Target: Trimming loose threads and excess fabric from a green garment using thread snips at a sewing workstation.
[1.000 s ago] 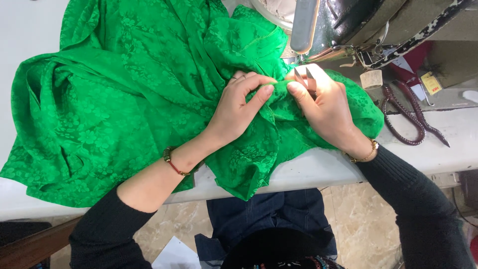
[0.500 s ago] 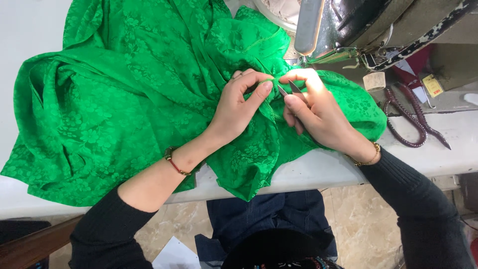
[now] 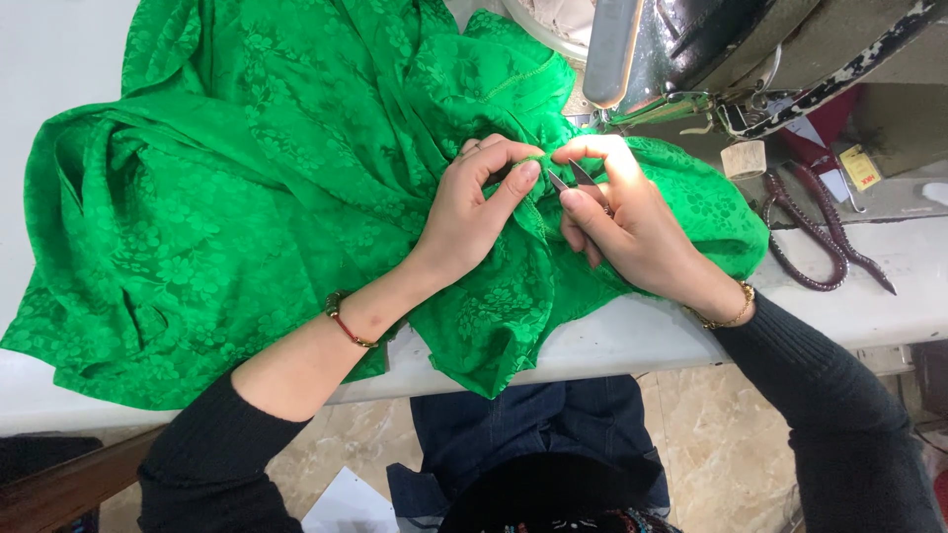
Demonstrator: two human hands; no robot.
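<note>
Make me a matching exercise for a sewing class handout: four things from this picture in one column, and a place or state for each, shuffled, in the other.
1. left hand
2. right hand
3. thread snips
4. dark red bead string

a. lying on the white table by the sewing machine
b. pinching a fold of green fabric
c. blades at the pinched fold
d. holding the thread snips

Pairs: 1-b, 2-d, 3-c, 4-a

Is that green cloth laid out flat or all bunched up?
Bunched up: the green cloth lies in deep folds on the white table, one edge hanging over.
</note>
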